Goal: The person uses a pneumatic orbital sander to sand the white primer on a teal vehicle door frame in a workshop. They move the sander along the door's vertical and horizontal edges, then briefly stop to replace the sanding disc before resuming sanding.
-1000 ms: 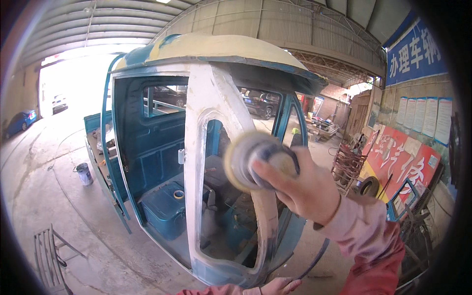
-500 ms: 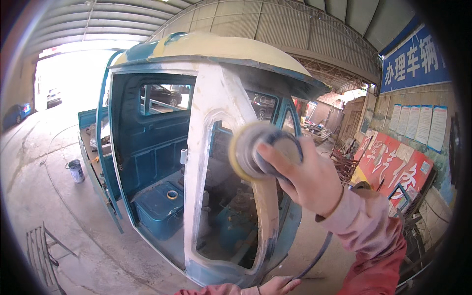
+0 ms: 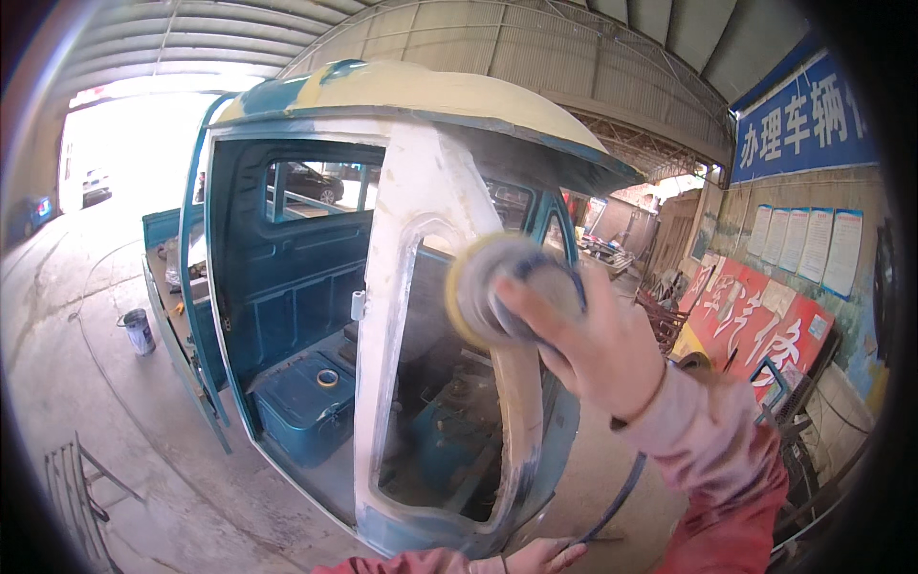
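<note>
My right hand (image 3: 593, 349) is wrapped over a round disc sander (image 3: 497, 295) with a yellow rim. The sander's edge meets the front pillar (image 3: 430, 187) of a small vehicle cab, beside the upper part of a window opening. This pillar is whitish and sanded, with beige and blue patches. A dark hose (image 3: 617, 502) runs down from below my right wrist to my left hand (image 3: 545, 555), which is closed around it at the lower edge. The cab's roof (image 3: 440, 94) is cream with blue patches, and fine dust hazes the opening.
Inside the cab sits a blue box (image 3: 304, 407) with a tape roll (image 3: 328, 379) on it. A bucket (image 3: 140, 333) and a metal rack (image 3: 78, 493) stand on the floor to the left. Red sign boards (image 3: 755, 320) and scrap metal line the right wall.
The view has shifted slightly, so the cab appears a little farther left. My right hand still holds the sander against the pillar, and my left hand keeps the hose.
</note>
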Action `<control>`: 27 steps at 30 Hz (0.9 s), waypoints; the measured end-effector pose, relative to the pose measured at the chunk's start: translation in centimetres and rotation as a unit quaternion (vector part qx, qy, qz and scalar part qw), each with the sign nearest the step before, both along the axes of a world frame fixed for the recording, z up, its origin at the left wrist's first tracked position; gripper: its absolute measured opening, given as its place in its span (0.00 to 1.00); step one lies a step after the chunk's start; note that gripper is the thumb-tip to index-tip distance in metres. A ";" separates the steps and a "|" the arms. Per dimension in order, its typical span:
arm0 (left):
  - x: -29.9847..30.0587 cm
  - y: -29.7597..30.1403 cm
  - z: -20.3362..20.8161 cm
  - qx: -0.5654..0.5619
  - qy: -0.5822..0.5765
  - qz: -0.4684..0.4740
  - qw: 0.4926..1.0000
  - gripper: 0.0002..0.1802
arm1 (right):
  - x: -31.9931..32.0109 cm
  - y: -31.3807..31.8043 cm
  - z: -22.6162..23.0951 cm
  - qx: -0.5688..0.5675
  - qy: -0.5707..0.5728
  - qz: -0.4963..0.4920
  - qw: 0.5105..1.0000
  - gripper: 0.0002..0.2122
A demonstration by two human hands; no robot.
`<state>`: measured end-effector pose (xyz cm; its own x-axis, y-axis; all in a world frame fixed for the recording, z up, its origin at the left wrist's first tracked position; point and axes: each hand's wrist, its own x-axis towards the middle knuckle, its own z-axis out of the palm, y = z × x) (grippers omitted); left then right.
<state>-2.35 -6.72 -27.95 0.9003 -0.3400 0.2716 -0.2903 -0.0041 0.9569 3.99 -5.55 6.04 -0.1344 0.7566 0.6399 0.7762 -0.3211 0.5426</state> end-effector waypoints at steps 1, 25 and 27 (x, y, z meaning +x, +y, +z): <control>0.3 0.3 0.3 -0.025 -0.017 0.013 0.999 0.21 | 0.4 1.2 0.8 0.017 -0.018 -0.004 1.000 0.39; -1.5 1.0 0.4 -0.031 -0.020 0.010 0.999 0.22 | -0.8 0.0 -0.9 -0.007 -0.016 -0.023 1.000 0.41; -1.8 0.6 0.3 -0.027 -0.029 0.003 0.999 0.22 | -0.9 -0.6 -1.1 0.001 -0.001 0.003 1.000 0.41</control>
